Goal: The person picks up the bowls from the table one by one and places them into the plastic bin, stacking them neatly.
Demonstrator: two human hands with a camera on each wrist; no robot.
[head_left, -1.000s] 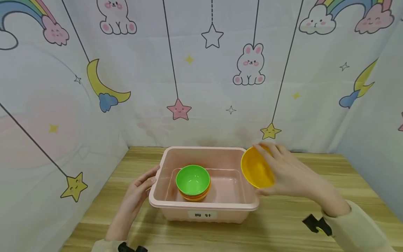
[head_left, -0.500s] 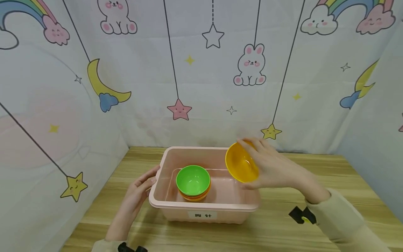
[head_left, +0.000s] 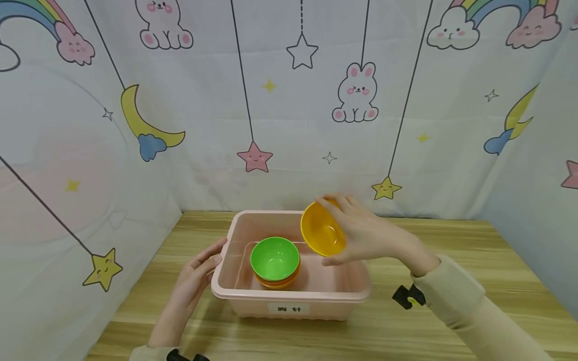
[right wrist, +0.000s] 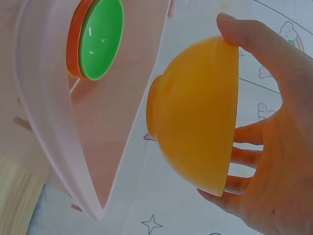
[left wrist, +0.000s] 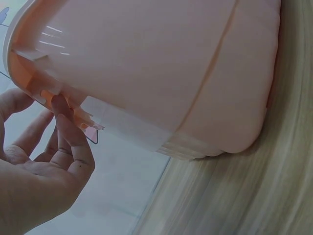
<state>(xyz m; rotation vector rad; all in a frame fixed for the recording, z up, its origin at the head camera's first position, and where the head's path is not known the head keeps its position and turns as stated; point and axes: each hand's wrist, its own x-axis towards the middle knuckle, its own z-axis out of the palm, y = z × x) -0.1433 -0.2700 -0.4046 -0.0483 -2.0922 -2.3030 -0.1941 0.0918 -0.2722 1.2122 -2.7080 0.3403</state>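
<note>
My right hand [head_left: 361, 228] grips a yellow-orange bowl [head_left: 319, 229] by its rim, thumb on one side and fingers on the other. The bowl is tilted on its side, over the right part of a pink plastic bin [head_left: 289, 296]. In the right wrist view its rounded outside and foot [right wrist: 152, 105] face the bin. Inside the bin, toward the left, a green bowl [head_left: 275, 258] sits on top of orange and yellow bowls [head_left: 276, 284]. My left hand [head_left: 193, 281] holds the bin's left rim; in the left wrist view curled fingers [left wrist: 63, 117] reach under the lip.
The bin stands on a wood-grain table [head_left: 406, 326], with a white label [head_left: 289, 309] on its front. A white cloth [head_left: 307, 185] printed with stars, rabbits and clouds encloses the back and sides.
My right hand has carried the yellow-orange bowl leftward, from beside the bin's right rim to over its inside, near the stacked bowls. My left hand stays at the left rim.
</note>
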